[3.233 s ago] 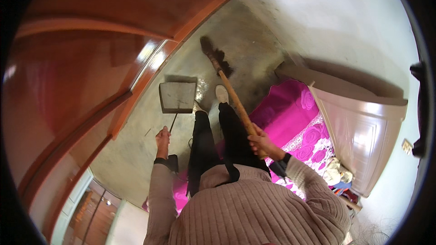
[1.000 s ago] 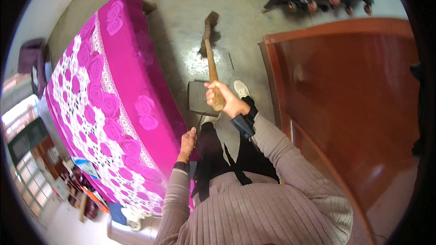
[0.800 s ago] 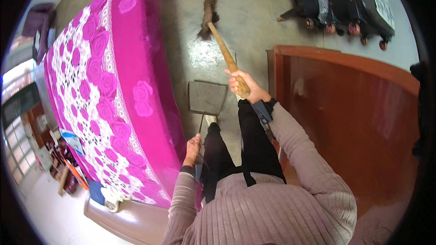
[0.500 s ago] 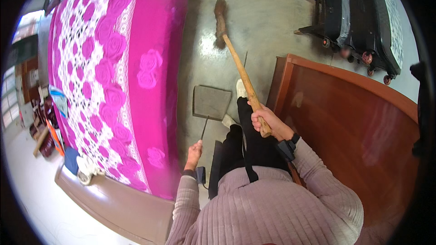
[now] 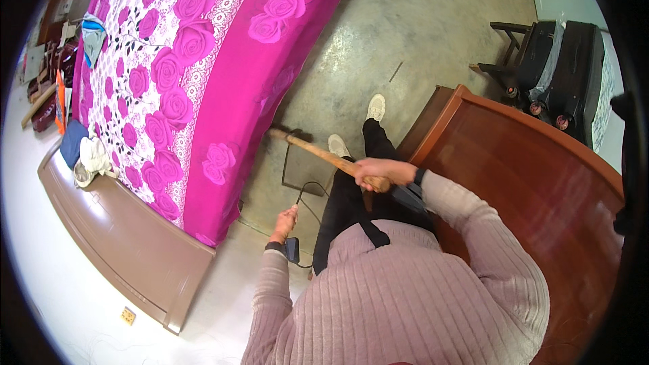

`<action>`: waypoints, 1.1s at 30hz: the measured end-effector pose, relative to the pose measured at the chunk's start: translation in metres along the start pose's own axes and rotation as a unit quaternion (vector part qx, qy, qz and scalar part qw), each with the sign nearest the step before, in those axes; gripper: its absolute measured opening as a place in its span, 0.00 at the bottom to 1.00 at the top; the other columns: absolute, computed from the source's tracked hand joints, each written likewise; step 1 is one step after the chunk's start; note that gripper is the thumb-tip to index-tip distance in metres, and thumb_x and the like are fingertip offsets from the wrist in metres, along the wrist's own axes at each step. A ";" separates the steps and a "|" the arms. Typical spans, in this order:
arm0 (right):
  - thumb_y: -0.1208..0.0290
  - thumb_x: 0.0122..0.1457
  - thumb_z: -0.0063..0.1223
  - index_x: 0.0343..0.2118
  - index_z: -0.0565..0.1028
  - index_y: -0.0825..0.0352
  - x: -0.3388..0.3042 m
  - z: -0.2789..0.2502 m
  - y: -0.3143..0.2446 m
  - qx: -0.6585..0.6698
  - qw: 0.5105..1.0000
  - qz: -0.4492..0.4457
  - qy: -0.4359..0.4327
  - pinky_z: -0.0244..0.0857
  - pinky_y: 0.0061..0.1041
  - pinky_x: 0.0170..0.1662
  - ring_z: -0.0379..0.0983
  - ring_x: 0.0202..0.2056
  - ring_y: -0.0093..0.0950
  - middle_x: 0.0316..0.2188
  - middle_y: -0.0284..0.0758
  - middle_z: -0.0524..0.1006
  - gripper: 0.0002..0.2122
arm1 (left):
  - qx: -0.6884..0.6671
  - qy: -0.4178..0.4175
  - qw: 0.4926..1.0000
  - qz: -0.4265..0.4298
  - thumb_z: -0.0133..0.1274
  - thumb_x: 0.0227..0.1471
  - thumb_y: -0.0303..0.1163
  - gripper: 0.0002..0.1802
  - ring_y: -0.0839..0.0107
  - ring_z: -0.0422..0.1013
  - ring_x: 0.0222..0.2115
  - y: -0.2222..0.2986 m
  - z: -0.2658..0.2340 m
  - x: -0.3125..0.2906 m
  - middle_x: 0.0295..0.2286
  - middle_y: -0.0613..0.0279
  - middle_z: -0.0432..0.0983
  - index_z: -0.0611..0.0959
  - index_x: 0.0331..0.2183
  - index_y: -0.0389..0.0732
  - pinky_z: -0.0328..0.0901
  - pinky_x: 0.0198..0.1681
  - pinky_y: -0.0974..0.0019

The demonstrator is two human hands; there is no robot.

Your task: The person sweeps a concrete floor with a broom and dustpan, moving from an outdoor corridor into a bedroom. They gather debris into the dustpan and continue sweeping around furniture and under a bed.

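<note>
My right hand (image 5: 380,172) grips the butt end of a broom's wooden handle (image 5: 324,155), with its fingers wrapped round it. The broom slants away to the left, and its head is mostly hidden at the bed's edge. In my left hand (image 5: 285,223), fingers closed, is the thin dark handle of a dustpan (image 5: 304,165). That flat, dark-rimmed pan lies on the concrete floor by my left shoe (image 5: 339,145), partly under the broom handle.
On the left stands a bed with a pink rose-patterned bedspread (image 5: 226,71) and a brown end board (image 5: 128,230). A reddish-brown wooden panel (image 5: 520,182) rises close on my right. Black suitcases (image 5: 571,74) and a dark wooden frame (image 5: 503,61) stand farther right.
The broom has swung from far ahead on the floor to the left, against the bed's edge. My right hand has moved slightly left and the view has turned.
</note>
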State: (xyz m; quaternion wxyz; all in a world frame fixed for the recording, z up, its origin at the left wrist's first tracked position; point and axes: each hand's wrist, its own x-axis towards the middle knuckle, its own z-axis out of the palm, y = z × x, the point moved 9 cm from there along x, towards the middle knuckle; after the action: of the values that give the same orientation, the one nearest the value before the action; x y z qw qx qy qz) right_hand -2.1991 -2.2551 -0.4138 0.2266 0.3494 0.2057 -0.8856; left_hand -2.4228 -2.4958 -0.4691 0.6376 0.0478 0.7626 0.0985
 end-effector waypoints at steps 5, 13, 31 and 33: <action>0.71 0.50 0.49 0.24 0.67 0.65 0.056 -0.027 -0.023 0.142 0.989 0.044 0.017 0.59 0.13 0.17 0.66 0.17 0.15 0.16 0.26 0.68 0.05 | 0.073 0.049 0.995 0.035 0.47 0.51 0.50 0.27 0.72 0.62 0.15 -0.023 -0.017 0.009 0.12 0.65 0.66 0.74 0.15 0.37 0.58 0.22 0.67; 0.67 0.52 0.51 0.27 0.70 0.66 -0.062 -0.124 -0.066 0.197 0.966 -0.150 0.076 0.57 0.13 0.17 0.65 0.17 0.14 0.19 0.28 0.71 0.08 | 0.078 0.074 0.994 0.012 0.47 0.51 0.49 0.26 0.71 0.62 0.16 -0.015 -0.019 0.018 0.12 0.64 0.67 0.75 0.16 0.36 0.59 0.24 0.67; 0.74 0.54 0.44 0.42 0.62 0.65 -0.217 -0.155 -0.080 0.054 0.951 -0.159 0.260 0.63 0.20 0.17 0.63 0.15 0.18 0.16 0.27 0.65 0.12 | -0.026 0.262 0.957 0.125 0.45 0.55 0.45 0.26 0.75 0.52 0.16 0.015 -0.012 -0.025 0.11 0.65 0.56 0.68 0.15 0.35 0.53 0.19 0.66; 0.71 0.52 0.46 0.39 0.63 0.66 -0.207 -0.134 -0.037 0.052 0.969 0.008 0.242 0.64 0.22 0.19 0.64 0.15 0.20 0.17 0.28 0.65 0.12 | -0.028 0.276 0.953 0.123 0.44 0.54 0.45 0.25 0.72 0.53 0.16 0.001 -0.014 -0.026 0.12 0.60 0.58 0.71 0.18 0.33 0.55 0.21 0.64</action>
State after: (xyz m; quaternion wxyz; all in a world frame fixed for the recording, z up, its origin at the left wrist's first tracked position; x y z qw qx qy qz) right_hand -2.0139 -2.1017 -0.3485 0.1585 0.5665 0.2049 -0.7823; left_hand -2.4317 -2.5015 -0.4421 0.3861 0.0943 0.8940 0.2070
